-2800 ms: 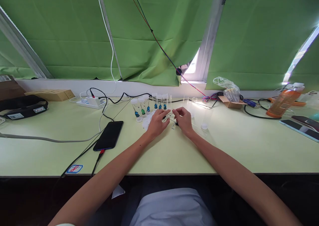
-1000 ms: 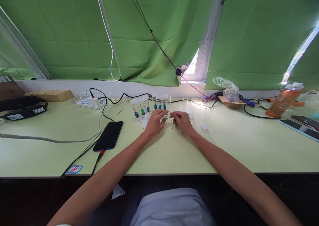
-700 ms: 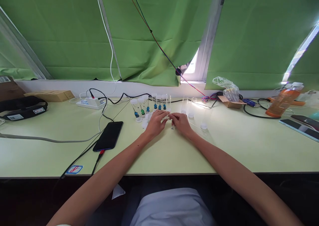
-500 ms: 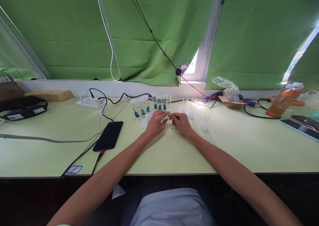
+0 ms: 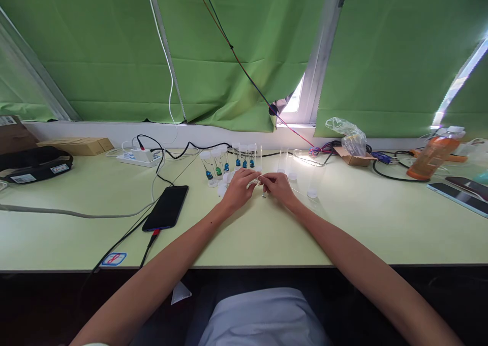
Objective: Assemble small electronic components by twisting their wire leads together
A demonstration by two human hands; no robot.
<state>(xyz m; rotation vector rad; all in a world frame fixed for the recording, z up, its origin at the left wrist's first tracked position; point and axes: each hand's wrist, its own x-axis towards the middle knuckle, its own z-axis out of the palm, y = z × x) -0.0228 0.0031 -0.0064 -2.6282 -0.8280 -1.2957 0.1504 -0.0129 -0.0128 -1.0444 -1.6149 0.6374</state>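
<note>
My left hand [image 5: 240,185] and my right hand [image 5: 279,186] meet over the middle of the table, fingertips nearly touching. Both are closed in a pinch around something small and pale or clear, too small to name. A little shiny piece [image 5: 264,195] shows just below the fingertips. Behind my left hand stand several clear tubes with blue and green parts inside, among them one with a green part [image 5: 218,170] and one with a blue part [image 5: 209,174]. Beyond my right hand are clear tubes without coloured parts, one with a whitish end [image 5: 312,192].
A black phone [image 5: 165,208] on a cable lies left of my arms. Farther back are a power strip [image 5: 140,157] and loose cables. At the right are a small cardboard box [image 5: 354,157] with a plastic bag, an orange drink bottle [image 5: 434,155] and another phone [image 5: 457,198].
Almost nothing differs. My fingertips have shifted very slightly around the small piece; the tubes and other things stay where they were.
</note>
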